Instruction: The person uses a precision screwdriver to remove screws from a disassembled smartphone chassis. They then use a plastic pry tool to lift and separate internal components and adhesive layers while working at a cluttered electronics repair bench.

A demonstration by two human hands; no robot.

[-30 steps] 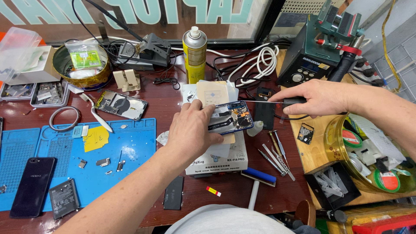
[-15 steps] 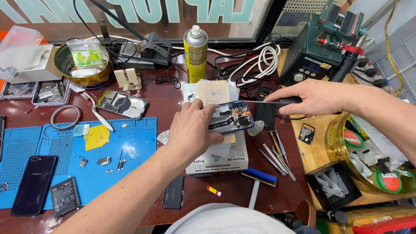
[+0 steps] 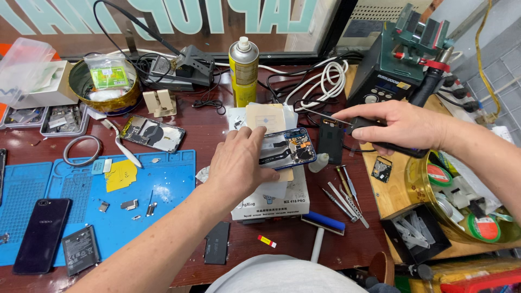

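On the worktop (image 3: 206,135) we see our left hand (image 3: 239,163) pressing an opened phone (image 3: 287,147) onto a white box (image 3: 277,198). At three o'clock, our right hand (image 3: 399,126) grips a black tool (image 3: 361,123).

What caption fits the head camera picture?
Left hand steadies an opened phone while right hand holds a soldering tool above it.
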